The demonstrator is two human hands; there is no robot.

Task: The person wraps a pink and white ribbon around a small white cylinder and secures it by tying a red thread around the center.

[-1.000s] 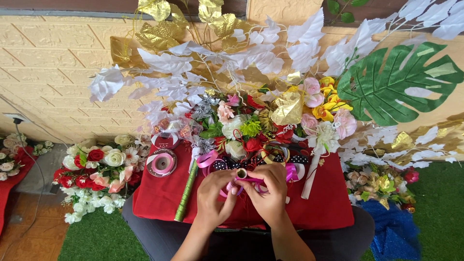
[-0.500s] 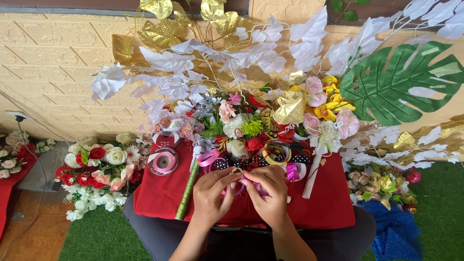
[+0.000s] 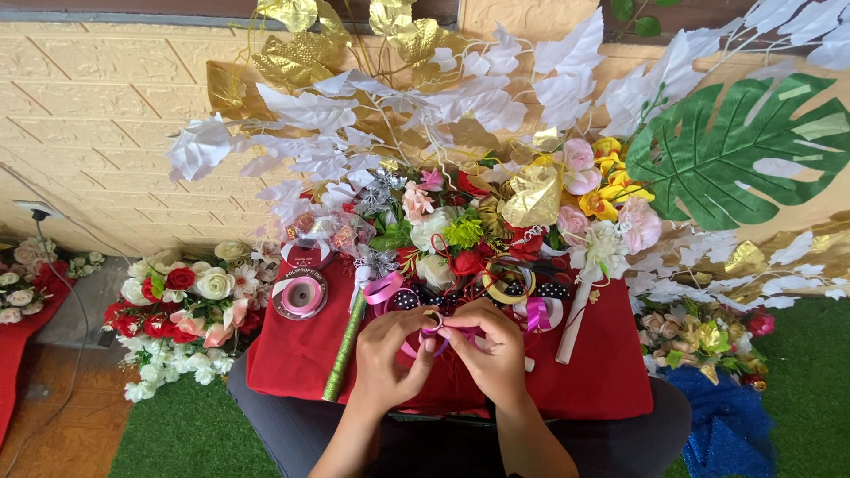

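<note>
Head view first: I see both hands meeting low in the middle, over the red cloth [image 3: 292, 354] that covers the tabletop. Compared with the frame a second back, the hands have drawn closer and the pink ribbon [image 3: 423, 341] now curls in a loop under the fingers instead of lying flatter between them; I judge the loop is being shaped or tied. My left hand [image 3: 392, 354] has its grip clenched on the ribbon, thumb and forefinger pinching near a small ring at the top of the loop. My right hand [image 3: 491, 354] also pinches the ribbon, from the right side, fingers bent in tight. So the ribbon sits directly between both grips, touching each. Left of the hands lies a green glitter stick [image 3: 343, 347], running near to far, and further left a pink ribbon spool [image 3: 300, 296]. Beyond the hands a heap of artificial flowers [image 3: 460, 232] crowds the far edge, with a big green leaf [image 3: 735, 150] at far right.
</note>
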